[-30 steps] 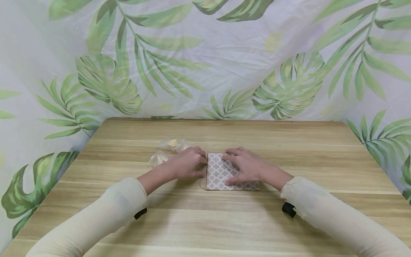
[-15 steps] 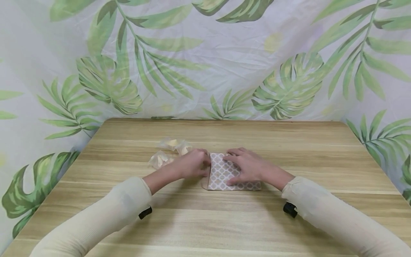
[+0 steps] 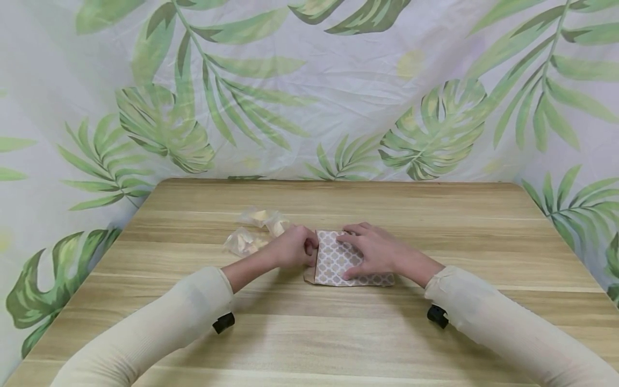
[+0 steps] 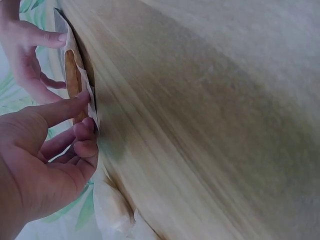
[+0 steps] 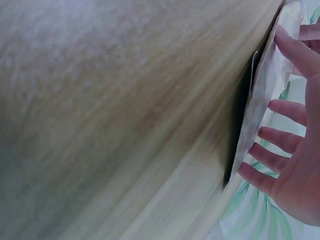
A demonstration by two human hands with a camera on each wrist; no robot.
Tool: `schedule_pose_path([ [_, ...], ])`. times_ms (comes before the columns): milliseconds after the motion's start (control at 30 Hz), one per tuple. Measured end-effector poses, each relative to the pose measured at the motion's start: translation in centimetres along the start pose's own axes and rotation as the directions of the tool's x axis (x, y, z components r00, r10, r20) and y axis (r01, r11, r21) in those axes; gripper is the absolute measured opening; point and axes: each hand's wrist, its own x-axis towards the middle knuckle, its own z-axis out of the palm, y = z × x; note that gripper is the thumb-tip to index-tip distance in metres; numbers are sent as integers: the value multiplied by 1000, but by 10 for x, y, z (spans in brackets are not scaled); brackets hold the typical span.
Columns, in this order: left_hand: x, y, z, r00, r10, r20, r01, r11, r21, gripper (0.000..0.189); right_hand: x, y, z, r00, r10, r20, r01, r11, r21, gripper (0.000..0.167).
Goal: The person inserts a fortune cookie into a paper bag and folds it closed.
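Paper bag (image 3: 338, 260) lies flat between both hands' grip.

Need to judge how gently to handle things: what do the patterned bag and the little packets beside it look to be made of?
The patterned bag looks like thin matte paper: brown kraft-like inside, printed lattice outside, creased flat edges. The left hand pinches its open edge; the right hand presses it flat. The small packets seem clear glossy plastic film, crinkled and see-through over pale contents. The table looks like wood-grain laminate, smooth.
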Motion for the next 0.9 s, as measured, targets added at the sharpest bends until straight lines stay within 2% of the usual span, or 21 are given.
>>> schedule_pose_path([
  [167, -1, 0, 2, 997, -74, -15, 73, 992, -99, 18, 0, 0, -1, 1000, 7, 9, -7, 1000, 5, 88],
  [300, -1, 0, 4, 992, -124, -26, 119, 984, -135, 21, 0, 0, -1, 1000, 12, 18, -13, 1000, 14, 88],
  [567, -1, 1, 5, 987, -159, -33, 151, 974, -167, 22, -1, 0, -1, 1000, 12, 6, -12, 1000, 20, 88],
  [767, -3, 2, 5, 983, -180, -38, 168, 963, -209, 33, -2, -1, -3, 1000, 17, 4, -18, 999, 36, 88],
  [833, -4, 2, 5, 982, -185, -45, 171, 961, -217, 29, -3, -1, -3, 1000, 15, 2, -15, 999, 38, 88],
  [900, -4, 3, 6, 979, -195, -57, 178, 958, -224, 18, -3, -2, -3, 1000, 13, 1, -13, 999, 37, 88],
])
